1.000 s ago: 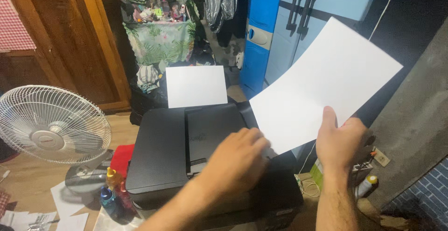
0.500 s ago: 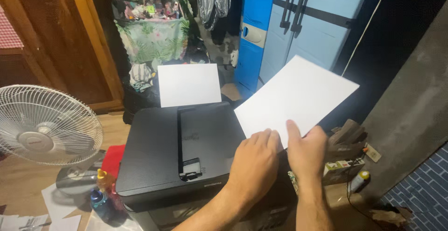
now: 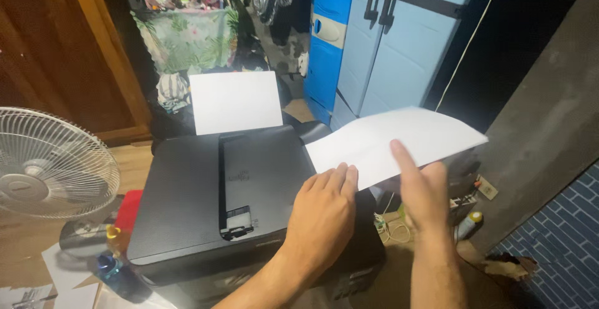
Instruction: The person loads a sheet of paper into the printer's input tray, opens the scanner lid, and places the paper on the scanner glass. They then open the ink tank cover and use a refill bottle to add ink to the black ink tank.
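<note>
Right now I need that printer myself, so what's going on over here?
A person stands over the black printer with both hands on a loose white sheet of paper. The right hand holds the sheet by its near edge, index finger laid on top, while the left hand rests on the printer's lid, fingertips at the sheet's corner. The sheet hangs off the printer's right side. More white paper stands in the rear tray. A white fan sits to the left.
</note>
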